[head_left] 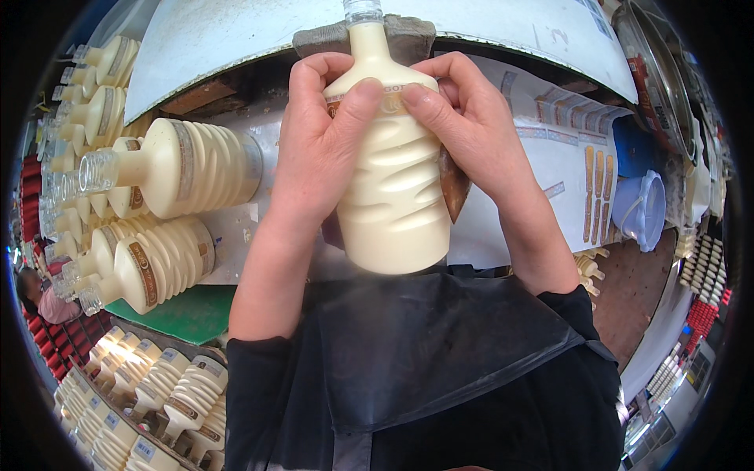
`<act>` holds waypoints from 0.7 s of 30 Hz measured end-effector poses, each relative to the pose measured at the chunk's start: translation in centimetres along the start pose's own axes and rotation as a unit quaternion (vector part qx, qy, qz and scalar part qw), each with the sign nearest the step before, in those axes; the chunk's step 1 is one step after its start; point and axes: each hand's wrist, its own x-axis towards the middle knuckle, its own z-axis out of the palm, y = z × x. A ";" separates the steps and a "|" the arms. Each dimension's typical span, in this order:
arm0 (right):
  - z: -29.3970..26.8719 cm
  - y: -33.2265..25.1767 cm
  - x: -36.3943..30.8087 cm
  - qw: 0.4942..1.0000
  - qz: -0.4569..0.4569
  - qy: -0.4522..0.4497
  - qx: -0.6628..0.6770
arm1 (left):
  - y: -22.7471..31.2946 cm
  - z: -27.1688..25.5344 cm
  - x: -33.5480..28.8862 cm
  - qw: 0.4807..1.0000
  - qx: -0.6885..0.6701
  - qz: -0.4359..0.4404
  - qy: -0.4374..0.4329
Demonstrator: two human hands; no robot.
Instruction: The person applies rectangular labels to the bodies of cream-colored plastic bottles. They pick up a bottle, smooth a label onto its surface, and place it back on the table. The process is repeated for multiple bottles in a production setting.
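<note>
The left hand [318, 145] and the right hand [475, 118] grip a cream bottle [393, 177] between them, thumbs pressed on the brown-and-gold band [393, 104] at its shoulder, fingers curled round the sides. The bottle is in the middle, in front of the person's black apron [440, 337], its ribbed body toward the near side and its clear neck pointing far. Behind that neck is a grey pad [408, 38]; whether they touch cannot be told. A brown, pointed piece [453, 187] shows just right of the bottle. To the right, gold-brown strips [599, 188] lie in rows on the table [483, 228], near a pale blue pail [642, 210]. To the left, similar bottles [200, 169] lie with necks pointing left, near a green board [173, 314].
</note>
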 end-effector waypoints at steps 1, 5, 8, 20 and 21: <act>-0.1 0.0 0.0 1.000 0.004 -0.001 -0.003 | 0.0 0.0 0.0 1.000 0.004 -0.002 0.001; 0.0 0.4 -0.1 0.997 -0.017 0.012 0.078 | 0.0 0.1 0.0 0.999 0.028 0.020 0.010; 0.3 1.0 -0.1 0.998 -0.031 0.003 0.046 | 0.0 0.2 -0.1 0.999 0.031 0.023 0.011; -3.0 -0.8 -0.3 0.972 0.031 0.046 0.230 | -0.5 -0.1 0.1 0.998 0.048 0.048 0.012; -2.6 -1.1 -0.7 0.983 -0.004 0.027 0.180 | -0.5 -0.2 0.1 0.999 0.040 0.033 0.012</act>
